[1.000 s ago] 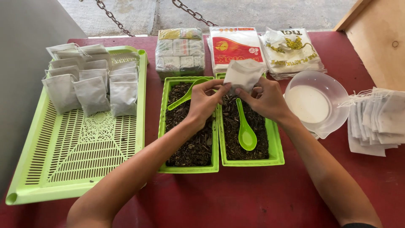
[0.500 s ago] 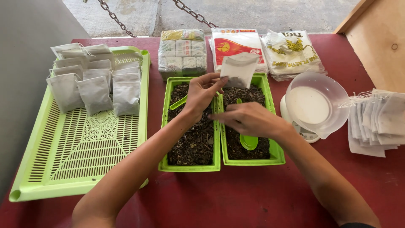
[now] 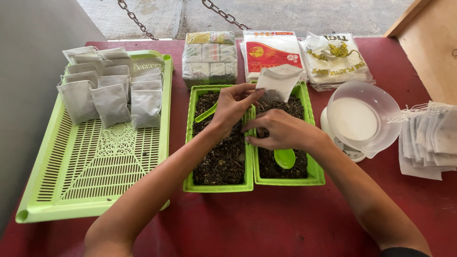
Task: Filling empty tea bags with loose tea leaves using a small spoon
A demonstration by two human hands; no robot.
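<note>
My left hand point(image 3: 232, 105) pinches a white paper filter bag point(image 3: 278, 82) by its lower corner and holds it up over the far end of the right green tray point(image 3: 316, 175). My right hand point(image 3: 281, 130) lies low over that tray with its fingers closed on the handle of a green plastic spoon point(image 3: 285, 158). The spoon's bowl rests on the dark dried leaves point(image 3: 271, 167). The left green tray point(image 3: 216, 185) holds more dried leaves and a second green spoon point(image 3: 205, 114).
A large green slotted tray point(image 3: 95, 162) at left carries several filled white bags point(image 3: 110, 95). A clear plastic bowl point(image 3: 363, 116) sits on a scale at right, beside a stack of empty bags point(image 3: 431, 140). Wrapped packets point(image 3: 209, 54) and plastic bag packs point(image 3: 333, 57) line the far edge.
My right hand let go of the bag, dropped to the right tray and closed on the spoon handle. My left hand kept the bag raised.
</note>
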